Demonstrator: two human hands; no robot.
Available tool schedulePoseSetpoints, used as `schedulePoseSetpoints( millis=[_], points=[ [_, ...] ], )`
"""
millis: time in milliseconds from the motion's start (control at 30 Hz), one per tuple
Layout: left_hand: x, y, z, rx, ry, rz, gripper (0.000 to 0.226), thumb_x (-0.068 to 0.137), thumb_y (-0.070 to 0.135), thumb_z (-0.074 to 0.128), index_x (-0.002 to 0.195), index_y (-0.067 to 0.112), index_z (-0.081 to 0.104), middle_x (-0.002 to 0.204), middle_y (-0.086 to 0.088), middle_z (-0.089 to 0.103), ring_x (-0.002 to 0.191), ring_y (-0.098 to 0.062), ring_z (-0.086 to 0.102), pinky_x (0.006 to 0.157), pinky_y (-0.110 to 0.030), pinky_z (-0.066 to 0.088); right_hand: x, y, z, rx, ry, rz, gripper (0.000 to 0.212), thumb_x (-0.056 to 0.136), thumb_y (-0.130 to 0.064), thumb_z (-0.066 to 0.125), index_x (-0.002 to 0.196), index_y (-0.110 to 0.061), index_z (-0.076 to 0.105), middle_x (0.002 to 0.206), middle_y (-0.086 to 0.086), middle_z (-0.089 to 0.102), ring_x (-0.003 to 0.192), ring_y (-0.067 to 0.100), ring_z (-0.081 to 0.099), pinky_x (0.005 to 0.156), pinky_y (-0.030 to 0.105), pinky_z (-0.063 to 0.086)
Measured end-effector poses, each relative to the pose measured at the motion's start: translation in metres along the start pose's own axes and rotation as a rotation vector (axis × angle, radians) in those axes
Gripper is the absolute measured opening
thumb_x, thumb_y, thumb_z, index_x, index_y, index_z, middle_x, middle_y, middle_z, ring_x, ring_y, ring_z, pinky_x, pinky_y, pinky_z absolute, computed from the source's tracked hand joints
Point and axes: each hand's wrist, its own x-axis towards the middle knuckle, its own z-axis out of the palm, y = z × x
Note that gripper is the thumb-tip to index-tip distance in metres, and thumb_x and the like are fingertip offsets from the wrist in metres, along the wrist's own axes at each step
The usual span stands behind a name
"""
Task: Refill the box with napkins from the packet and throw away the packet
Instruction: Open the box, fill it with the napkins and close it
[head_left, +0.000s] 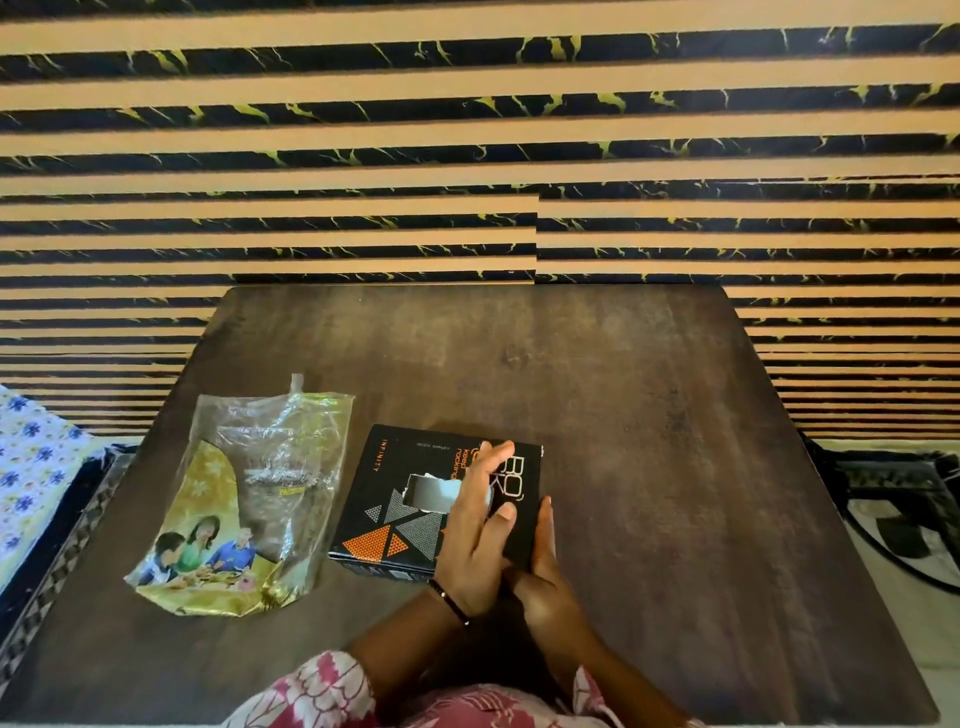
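A black box (395, 519) with orange and grey triangles lies flat on the dark wooden table (649, 441). A torn slot in its lid shows white napkin inside. My left hand (475, 535) rests flat on top of the lid, fingers spread. My right hand (543, 566) presses against the box's right side, fingers straight. To the left of the box lies the clear and gold plastic packet (244, 499), crumpled and flat, apart from both hands.
A striped black and tan wall stands behind the table. A floral cloth (31, 467) covers a surface at the left edge. Patterned fabric and a dark frame (904, 509) sit at the right. My pink patterned sleeve (322, 691) is at the bottom.
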Motion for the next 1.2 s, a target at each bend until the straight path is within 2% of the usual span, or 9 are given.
schedulePoseSetpoints(
  millis=[67,167,233,300,433,533,767,1000,1200],
  points=[
    [0.002,0.000,-0.003,-0.051,-0.050,-0.042,0.060,0.079,0.039,0.036,0.134,0.013,0.040,0.145,-0.004,0.039,0.138,-0.003,0.023,0.111,-0.020,0.024,-0.004,-0.008,0.000,0.019,0.004,0.036,0.077,0.092,0.007,0.038,0.141,-0.025,-0.012,0.135,-0.011,0.025,0.121,0.004,0.035,0.081,0.001,0.042],
    [0.004,0.002,-0.005,-0.102,-0.096,-0.114,0.061,0.078,0.043,0.035,0.133,0.017,0.041,0.146,-0.001,0.036,0.138,-0.001,0.023,0.113,-0.023,0.024,-0.004,-0.008,0.003,-0.124,0.060,0.070,0.077,0.095,-0.007,0.042,0.141,-0.024,-0.017,0.144,-0.007,0.015,0.135,0.009,0.021,0.109,0.020,0.029],
    [0.006,0.003,-0.011,-0.039,-0.096,-0.086,0.057,0.081,0.044,0.033,0.132,0.020,0.042,0.145,0.006,0.037,0.138,0.003,0.020,0.114,-0.019,0.020,0.000,-0.006,0.008,-0.483,0.188,-0.039,0.076,0.094,-0.027,0.041,0.137,-0.024,-0.021,0.153,-0.005,-0.001,0.142,0.009,0.001,0.118,0.032,0.012],
    [0.006,0.006,-0.024,0.097,-0.095,0.010,0.047,0.086,0.041,0.033,0.131,0.028,0.039,0.144,0.014,0.034,0.139,0.003,0.015,0.115,-0.018,0.015,0.005,-0.008,0.013,-0.854,0.287,-0.177,0.071,0.086,-0.043,0.024,0.138,-0.022,-0.019,0.153,-0.004,-0.014,0.140,0.005,-0.015,0.119,0.033,-0.002],
    [0.006,-0.004,-0.070,0.656,-0.111,0.198,0.053,0.089,0.038,0.030,0.140,0.022,0.028,0.151,0.010,0.019,0.143,-0.005,0.001,0.117,-0.024,-0.004,0.018,-0.011,0.025,-1.201,0.309,-0.300,0.068,0.089,-0.043,0.027,0.146,-0.012,0.009,0.155,0.004,0.005,0.144,0.016,0.000,0.114,0.029,-0.006],
    [0.000,-0.019,-0.096,0.988,-0.135,0.174,0.060,0.089,0.041,0.031,0.143,0.017,0.019,0.153,0.003,0.013,0.143,-0.012,-0.001,0.116,-0.037,-0.006,0.025,-0.011,0.034,-1.356,0.263,-0.240,0.065,0.093,-0.050,0.013,0.145,-0.010,0.019,0.154,0.009,0.021,0.142,0.022,0.019,0.113,0.035,-0.002],
    [0.007,-0.031,-0.103,1.158,-0.199,0.098,0.059,0.087,0.041,0.032,0.141,0.015,0.029,0.150,-0.006,0.032,0.140,-0.022,0.025,0.112,-0.042,0.007,0.039,-0.017,0.033,-1.466,0.229,-0.166,0.071,0.090,-0.051,0.004,0.141,-0.009,0.030,0.148,0.011,0.036,0.137,0.022,0.029,0.112,0.035,0.001],
    [0.069,-0.033,-0.102,1.127,-0.141,0.051,0.059,0.086,0.042,0.032,0.139,0.016,0.032,0.150,-0.005,0.032,0.140,-0.022,0.026,0.113,-0.043,0.010,0.103,-0.039,0.018,-1.528,0.224,-0.235,0.065,0.093,-0.050,0.017,0.142,-0.009,0.028,0.150,0.008,0.034,0.139,0.019,0.025,0.113,0.035,0.005],
    [0.153,-0.043,-0.100,1.185,-0.115,0.043,0.058,0.086,0.042,0.029,0.138,0.016,0.035,0.148,-0.006,0.036,0.139,-0.022,0.029,0.113,-0.048,0.016,0.183,-0.070,-0.001,-1.534,0.196,-0.273,0.070,0.091,-0.054,0.004,0.145,-0.013,0.022,0.153,0.004,0.028,0.141,0.016,0.020,0.114,0.041,0.011]
  ],
)
